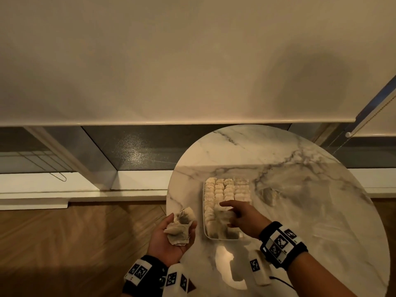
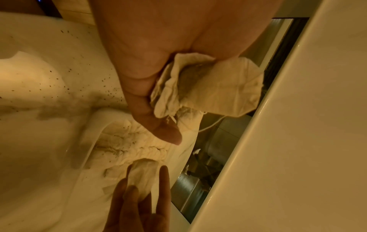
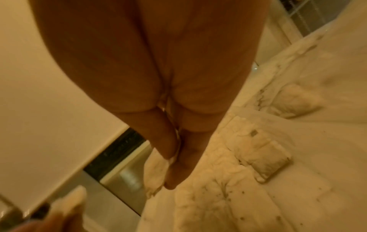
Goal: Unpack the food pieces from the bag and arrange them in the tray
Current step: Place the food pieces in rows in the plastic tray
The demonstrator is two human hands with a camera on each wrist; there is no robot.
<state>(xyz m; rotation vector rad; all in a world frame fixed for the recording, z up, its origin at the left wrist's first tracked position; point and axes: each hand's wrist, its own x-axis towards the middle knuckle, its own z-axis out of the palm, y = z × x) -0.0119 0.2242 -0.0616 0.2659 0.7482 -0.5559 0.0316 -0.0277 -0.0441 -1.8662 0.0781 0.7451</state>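
Small beige cloth pouches are the food pieces. Rows of them [image 1: 227, 189] fill the far part of a white rectangular tray [image 1: 203, 213] on the table. My left hand [image 1: 182, 224] is palm up just left of the tray and cups a small pile of pouches [image 1: 179, 230], thumb against them [image 2: 198, 87]. My right hand [image 1: 226, 207] reaches over the tray's middle and pinches one pouch [image 1: 224, 214] between thumb and fingers; the left wrist view shows that pouch [image 2: 143, 175] above the packed rows. The right wrist view shows only a thin edge of it [image 3: 176, 150].
The round marble table [image 1: 300, 163] ends just left of the tray, and my left hand is at that edge above the wood floor [image 1: 64, 243]. One loose pouch [image 1: 267, 195] lies on the table right of the tray. A roller blind [image 1: 192, 61] and a window sill are behind.
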